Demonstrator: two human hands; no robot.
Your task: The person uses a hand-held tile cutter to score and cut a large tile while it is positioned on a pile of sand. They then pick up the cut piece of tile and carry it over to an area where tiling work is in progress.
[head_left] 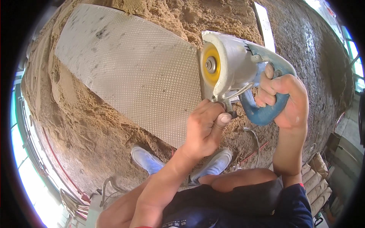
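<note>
A handheld power saw [243, 66] with a pale metal guard, a yellow disc [212, 74] and a blue body tilts with its disc facing me. My right hand [283, 93] is closed around the blue handle [258, 116]. Lower on the saw, my left hand [206, 125] grips a small metal bracket [227, 104] just below the guard, thumb on top. Beside the saw, a large grey slab [129, 72] with a grid-textured face lies on rough sandy mortar. Part of a narrower plate shows behind the saw, mostly hidden by it.
Heaped sandy mortar [156, 15] surrounds the slab. A white strip [265, 24] lies at top right. My shoes [218, 163] stand near the slab's edge. A grey cable [257, 146] and a red hose [57, 159] lie on the ground. Rolled bags [315, 182] sit at lower right.
</note>
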